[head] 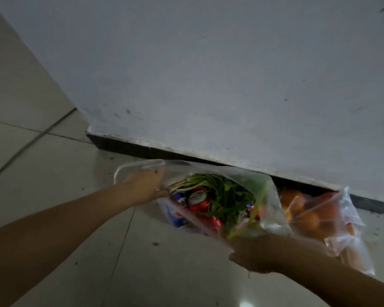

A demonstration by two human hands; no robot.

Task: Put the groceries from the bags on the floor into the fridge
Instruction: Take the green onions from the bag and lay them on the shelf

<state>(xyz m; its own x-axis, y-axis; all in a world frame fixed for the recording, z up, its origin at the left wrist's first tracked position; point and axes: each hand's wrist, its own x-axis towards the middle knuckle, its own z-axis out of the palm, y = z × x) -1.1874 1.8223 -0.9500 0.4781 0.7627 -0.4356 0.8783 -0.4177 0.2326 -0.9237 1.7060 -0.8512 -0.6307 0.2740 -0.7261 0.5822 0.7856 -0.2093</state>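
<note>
Low in the frame's middle, the bag point(208, 196) sits on the floor point(53, 173) by the wall point(208, 74). Left hand point(143, 187) and right hand point(251, 253) pinch its rim. Cans point(198, 199) weigh heavy; film is thin, slippery, so grip the handles.

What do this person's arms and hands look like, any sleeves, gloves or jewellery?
Both forearms are bare, with no sleeves in view. The left hand and right hand wear no gloves, and no watch, ring or bracelet shows. The picture is dim and a little blurred.
</note>
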